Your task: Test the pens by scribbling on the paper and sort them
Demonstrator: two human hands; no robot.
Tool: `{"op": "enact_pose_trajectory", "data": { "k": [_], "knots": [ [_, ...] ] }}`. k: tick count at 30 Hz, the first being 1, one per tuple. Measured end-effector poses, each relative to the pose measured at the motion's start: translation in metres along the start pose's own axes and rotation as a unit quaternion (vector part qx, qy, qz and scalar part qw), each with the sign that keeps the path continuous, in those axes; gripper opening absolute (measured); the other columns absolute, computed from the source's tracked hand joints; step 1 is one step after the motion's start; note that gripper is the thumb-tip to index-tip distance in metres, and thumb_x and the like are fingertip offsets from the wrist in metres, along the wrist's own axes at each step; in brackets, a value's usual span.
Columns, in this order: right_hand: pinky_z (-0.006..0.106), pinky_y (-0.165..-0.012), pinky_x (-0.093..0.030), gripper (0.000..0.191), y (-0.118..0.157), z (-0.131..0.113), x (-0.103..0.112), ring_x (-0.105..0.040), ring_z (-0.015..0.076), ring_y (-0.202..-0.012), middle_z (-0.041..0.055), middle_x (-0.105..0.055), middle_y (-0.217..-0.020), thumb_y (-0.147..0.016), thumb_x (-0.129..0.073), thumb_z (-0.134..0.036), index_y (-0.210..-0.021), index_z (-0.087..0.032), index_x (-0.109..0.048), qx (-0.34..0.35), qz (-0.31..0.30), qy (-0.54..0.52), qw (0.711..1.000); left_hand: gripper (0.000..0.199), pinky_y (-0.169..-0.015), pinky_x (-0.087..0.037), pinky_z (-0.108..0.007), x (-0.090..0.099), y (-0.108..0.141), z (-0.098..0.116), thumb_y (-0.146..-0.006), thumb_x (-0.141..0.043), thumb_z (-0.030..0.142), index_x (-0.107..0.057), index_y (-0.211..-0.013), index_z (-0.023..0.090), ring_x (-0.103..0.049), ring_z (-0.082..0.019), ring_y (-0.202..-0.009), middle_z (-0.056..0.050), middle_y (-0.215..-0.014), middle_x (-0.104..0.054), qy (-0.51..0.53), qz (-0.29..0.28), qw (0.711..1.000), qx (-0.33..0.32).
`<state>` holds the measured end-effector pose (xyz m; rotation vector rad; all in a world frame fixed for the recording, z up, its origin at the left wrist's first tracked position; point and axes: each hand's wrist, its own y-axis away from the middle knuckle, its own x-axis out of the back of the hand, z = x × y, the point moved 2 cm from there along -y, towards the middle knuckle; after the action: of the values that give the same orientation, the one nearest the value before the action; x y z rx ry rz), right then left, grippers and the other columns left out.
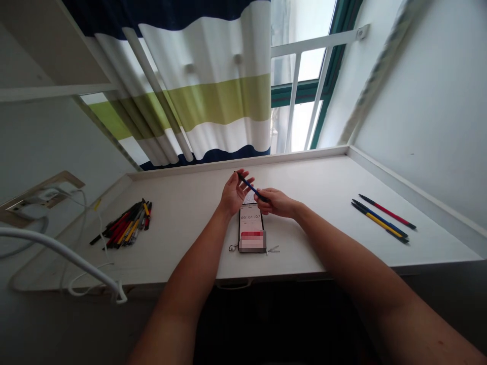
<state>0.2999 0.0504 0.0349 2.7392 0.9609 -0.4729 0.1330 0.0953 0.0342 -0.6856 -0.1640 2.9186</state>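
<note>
A blue pen with a black end (251, 186) slants between my hands above the white desk (312, 177). My left hand (234, 192) is turned palm up, its fingers around the pen's upper end. My right hand (276, 202) pinches the lower end. Below both hands lies a black smartphone (250, 228) with a timer on its screen and a blurred patch on its lower part. To the left of my hands is a loose pile of red, yellow and black pens (125, 223). At the desk's right lie a red pen (387, 211), a blue pen (379, 218) and a yellow pen (382, 228).
A white cable (57, 253) curves past the desk's left side near a wall socket plate (41, 200). A small metal item (272, 249) lies next to the smartphone. Raised edges border the desk's back and right, below a striped curtain (205, 86) and a window.
</note>
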Motion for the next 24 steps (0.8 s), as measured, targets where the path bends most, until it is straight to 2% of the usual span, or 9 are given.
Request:
{"op": "enact_pose_trajectory", "data": {
  "k": [4, 7, 9, 11, 13, 15, 17, 21, 24],
  "knots": [
    [0.026, -0.051, -0.034, 0.037, 0.002, 0.002, -0.002, -0.025, 0.0104, -0.048, -0.0106, -0.026, -0.054, -0.104, -0.050, -0.053, -0.099, -0.018, -0.064, 0.015, -0.008, 0.032, 0.999, 0.030, -0.100, -0.053, -0.041, -0.001, 0.004, 0.000, -0.102, -0.056, 0.046, -0.068, -0.119, 0.024, -0.072, -0.023, -0.109, -0.005, -0.107, -0.075, 0.013, -0.008, 1.000, -0.007],
    [0.027, -0.052, -0.035, 0.043, -0.002, 0.004, -0.002, -0.028, 0.0100, -0.048, -0.0115, -0.027, -0.052, -0.096, -0.058, -0.061, -0.092, -0.019, -0.063, 0.053, 0.007, 0.079, 0.995, 0.023, -0.100, -0.052, -0.039, -0.004, 0.006, -0.002, -0.102, -0.057, 0.042, -0.069, -0.103, 0.022, -0.072, -0.021, -0.105, -0.003, -0.097, -0.073, 0.029, 0.015, 0.999, -0.028],
    [0.028, -0.054, -0.037, 0.045, -0.008, 0.006, -0.001, -0.035, 0.0106, -0.049, -0.0099, -0.035, -0.051, -0.092, -0.061, -0.064, -0.086, -0.019, -0.062, 0.085, 0.041, 0.148, 0.985, 0.022, -0.101, -0.051, -0.038, -0.006, 0.006, -0.004, -0.102, -0.059, 0.040, -0.067, -0.096, 0.021, -0.073, -0.019, -0.100, -0.003, -0.090, -0.072, 0.043, 0.040, 0.997, -0.051],
    [0.029, -0.056, -0.038, 0.045, -0.014, 0.007, 0.000, -0.042, 0.0123, -0.051, -0.0064, -0.044, -0.052, -0.090, -0.062, -0.063, -0.080, -0.020, -0.061, 0.120, 0.102, 0.255, 0.954, 0.021, -0.101, -0.051, -0.036, -0.007, 0.006, -0.005, -0.100, -0.061, 0.037, -0.065, -0.090, 0.019, -0.072, -0.017, -0.094, -0.002, -0.082, -0.070, 0.059, 0.065, 0.993, -0.073],
    [0.030, -0.059, -0.039, 0.041, -0.017, 0.005, 0.000, -0.047, 0.0141, -0.057, -0.0026, -0.055, -0.059, -0.088, -0.065, -0.060, -0.078, -0.020, -0.061, 0.165, 0.175, 0.350, 0.905, 0.020, -0.101, -0.051, -0.035, -0.008, 0.006, -0.007, -0.100, -0.063, 0.035, -0.064, -0.088, 0.018, -0.072, -0.016, -0.090, -0.001, -0.080, -0.070, 0.073, 0.088, 0.990, -0.081],
    [0.029, -0.060, -0.040, 0.041, -0.017, 0.002, 0.001, -0.051, 0.0153, -0.062, -0.0006, -0.061, -0.067, -0.084, -0.070, -0.060, -0.080, -0.021, -0.062, 0.201, 0.225, 0.383, 0.873, 0.019, -0.101, -0.051, -0.035, -0.007, 0.006, -0.007, -0.099, -0.064, 0.035, -0.065, -0.090, 0.018, -0.073, -0.017, -0.092, -0.002, -0.086, -0.073, 0.084, 0.103, 0.988, -0.075],
    [0.029, -0.059, -0.041, 0.047, -0.017, 0.000, 0.003, -0.051, 0.0153, -0.061, -0.0003, -0.061, -0.067, -0.084, -0.067, -0.068, -0.080, -0.021, -0.062, 0.201, 0.237, 0.364, 0.878, 0.017, -0.100, -0.051, -0.036, -0.006, 0.005, -0.007, -0.100, -0.063, 0.035, -0.065, -0.095, 0.019, -0.074, -0.017, -0.095, -0.003, -0.095, -0.076, 0.095, 0.104, 0.988, -0.065],
    [0.029, -0.055, -0.042, 0.069, -0.015, 0.001, 0.007, -0.048, 0.0131, -0.051, -0.0002, -0.055, -0.055, -0.088, -0.045, -0.084, -0.072, -0.020, -0.061, 0.150, 0.202, 0.301, 0.920, 0.015, -0.102, -0.051, -0.037, -0.003, 0.005, -0.006, -0.101, -0.062, 0.034, -0.066, -0.099, 0.020, -0.075, -0.019, -0.103, -0.005, -0.110, -0.077, 0.105, 0.080, 0.990, -0.055],
    [0.028, -0.058, -0.046, 0.061, -0.013, 0.002, 0.008, -0.053, 0.0131, -0.054, -0.0012, -0.060, -0.060, -0.079, -0.065, -0.081, -0.078, -0.020, -0.060, 0.166, 0.213, 0.272, 0.924, 0.016, -0.104, -0.050, -0.038, -0.003, 0.006, -0.006, -0.101, -0.063, 0.036, -0.066, -0.101, 0.020, -0.073, -0.021, -0.111, -0.006, -0.117, -0.077, 0.099, 0.063, 0.992, -0.052]
  ]
}}
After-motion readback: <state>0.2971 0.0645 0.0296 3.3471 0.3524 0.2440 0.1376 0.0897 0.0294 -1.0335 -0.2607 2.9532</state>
